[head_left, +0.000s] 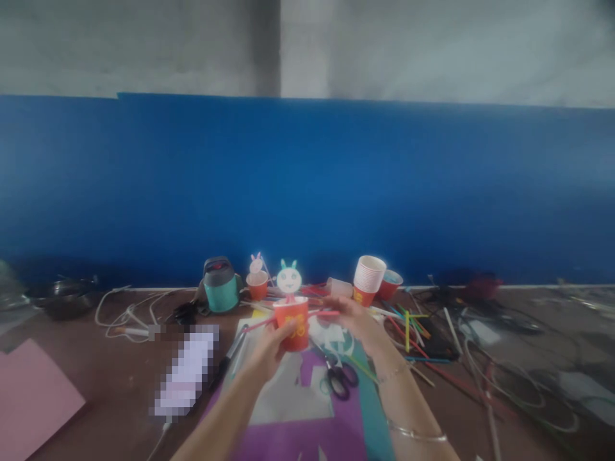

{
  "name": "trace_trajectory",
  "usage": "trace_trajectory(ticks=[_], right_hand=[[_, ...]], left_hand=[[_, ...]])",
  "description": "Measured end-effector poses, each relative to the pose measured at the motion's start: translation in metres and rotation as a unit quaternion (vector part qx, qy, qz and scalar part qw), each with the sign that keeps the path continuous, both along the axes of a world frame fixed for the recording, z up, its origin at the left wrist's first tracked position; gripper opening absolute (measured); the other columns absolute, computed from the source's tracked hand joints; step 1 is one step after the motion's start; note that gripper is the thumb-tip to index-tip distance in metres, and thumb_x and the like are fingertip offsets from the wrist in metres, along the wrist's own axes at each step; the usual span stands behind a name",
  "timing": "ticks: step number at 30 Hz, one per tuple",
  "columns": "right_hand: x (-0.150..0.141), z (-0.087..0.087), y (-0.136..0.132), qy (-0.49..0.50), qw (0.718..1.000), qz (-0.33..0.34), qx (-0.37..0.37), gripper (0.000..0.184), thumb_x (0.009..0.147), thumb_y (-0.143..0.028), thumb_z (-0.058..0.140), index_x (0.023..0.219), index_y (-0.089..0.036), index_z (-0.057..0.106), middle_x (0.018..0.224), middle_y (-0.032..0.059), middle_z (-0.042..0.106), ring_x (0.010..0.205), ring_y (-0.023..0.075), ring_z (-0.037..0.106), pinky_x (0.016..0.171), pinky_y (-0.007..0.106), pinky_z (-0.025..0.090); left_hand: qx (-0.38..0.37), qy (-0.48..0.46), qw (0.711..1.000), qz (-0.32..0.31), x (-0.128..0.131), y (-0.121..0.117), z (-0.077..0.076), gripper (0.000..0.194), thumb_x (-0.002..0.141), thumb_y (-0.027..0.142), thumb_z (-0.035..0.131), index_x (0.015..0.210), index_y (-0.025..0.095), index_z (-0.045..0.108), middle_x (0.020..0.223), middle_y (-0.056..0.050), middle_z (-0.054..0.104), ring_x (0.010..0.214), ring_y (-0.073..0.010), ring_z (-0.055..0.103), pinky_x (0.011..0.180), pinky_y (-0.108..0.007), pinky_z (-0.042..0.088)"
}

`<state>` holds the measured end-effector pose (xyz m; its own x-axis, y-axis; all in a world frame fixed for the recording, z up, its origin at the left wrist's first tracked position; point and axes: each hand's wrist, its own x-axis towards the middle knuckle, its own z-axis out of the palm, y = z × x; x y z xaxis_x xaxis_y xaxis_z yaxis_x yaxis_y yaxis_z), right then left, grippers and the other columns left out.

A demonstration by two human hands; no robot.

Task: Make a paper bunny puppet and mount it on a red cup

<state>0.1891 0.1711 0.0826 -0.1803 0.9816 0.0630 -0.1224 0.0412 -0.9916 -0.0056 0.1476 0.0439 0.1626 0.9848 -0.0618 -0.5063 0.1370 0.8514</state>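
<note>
My left hand (273,349) is wrapped round a red paper cup (294,336) with yellow lettering, held upright above the papers. A white round paper face (289,280) with green ears rises from the cup's mouth. Red straws stick out from both sides of the cup. At the right side, my right hand (353,315) has its fingers round the end of a red straw (325,313); the exact contact is blurred. Below lie black-handled scissors (340,379) on cut white and purple paper (293,442).
Behind stand a similar cup figure (257,285), a teal container (221,293) and a stack of paper cups (369,276). Coloured sticks (408,330) are scattered right. A blurred-out phone (187,371), white cables (139,307) and pink paper (36,400) lie left. A blue wall (307,179) bounds the table.
</note>
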Motion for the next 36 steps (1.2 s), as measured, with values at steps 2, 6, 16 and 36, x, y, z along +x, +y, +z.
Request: trace_trajectory(ticks=[2,6,16,36], right_hand=[[-0.003,-0.001,-0.002,-0.03,0.998,0.043,0.024,0.041,0.057,-0.03,0.083,0.095,-0.022,0.07,0.093,0.0038,0.07,0.085,0.0196,0.064,0.077,0.032,0.048],[-0.016,-0.001,-0.003,-0.04,0.998,0.028,0.034,0.024,0.064,-0.039,0.078,0.071,-0.018,0.07,0.068,0.0013,0.067,0.067,0.015,0.059,0.065,0.027,0.044],[-0.031,-0.013,0.002,0.066,0.997,0.01,-0.034,0.032,0.065,-0.045,0.078,0.066,-0.016,0.066,0.054,-0.0023,0.054,0.051,0.0093,0.042,0.05,0.024,0.03],[-0.025,0.0,-0.009,-0.004,0.992,0.119,0.051,0.035,0.063,-0.041,0.08,0.09,-0.019,0.071,0.081,0.0029,0.07,0.074,0.0177,0.06,0.07,0.03,0.046]], left_hand=[[0.004,-0.008,1.0,0.009,0.0,0.002,-0.001,0.056,0.058,0.042,0.084,0.102,0.013,0.064,0.091,-0.01,0.07,0.087,-0.0247,0.065,0.075,-0.031,0.049],[0.029,0.006,0.999,-0.014,-0.001,0.003,-0.004,0.05,0.063,0.038,0.082,0.103,0.013,0.065,0.093,-0.011,0.07,0.083,-0.0233,0.065,0.071,-0.029,0.049],[0.077,0.007,0.993,-0.089,-0.012,-0.001,0.002,0.05,0.065,0.033,0.082,0.108,0.014,0.065,0.096,-0.012,0.07,0.088,-0.0251,0.064,0.074,-0.03,0.047],[0.072,0.018,0.995,-0.06,-0.011,0.002,-0.002,0.058,0.062,0.044,0.082,0.108,0.014,0.065,0.099,-0.011,0.069,0.089,-0.0247,0.063,0.077,-0.032,0.047]])
